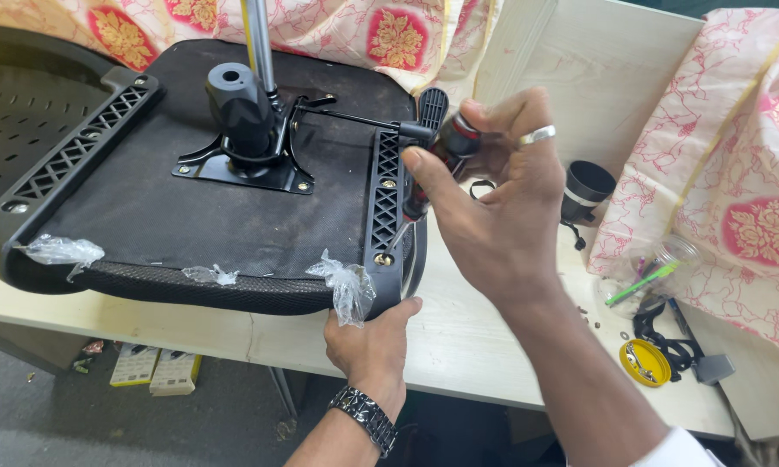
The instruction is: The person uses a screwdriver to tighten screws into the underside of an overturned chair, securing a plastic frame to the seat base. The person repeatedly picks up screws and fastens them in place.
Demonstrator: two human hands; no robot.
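An upturned black office chair seat (pixel 217 216) lies on a pale wooden table (pixel 493 337), its metal tilt mechanism (pixel 247 130) and gas-lift post pointing up. My right hand (pixel 493 199) is shut on a black and red screwdriver (pixel 433 173), whose tip rests on a brass screw (pixel 383 259) in the black armrest bracket (pixel 386 199). My left hand (pixel 374 342), with a metal watch at the wrist, grips the bracket's near corner from below. Bits of clear plastic wrap (pixel 348 285) cling to the seat edge.
Pink floral cloth (pixel 735 190) covers the back and the right side. On the table's right stand a black cylindrical cap (pixel 587 190), a clear bag of small parts (pixel 649 272), a yellow lid (pixel 644 361) and black straps (pixel 670 342). Small boxes (pixel 154 367) lie on the floor.
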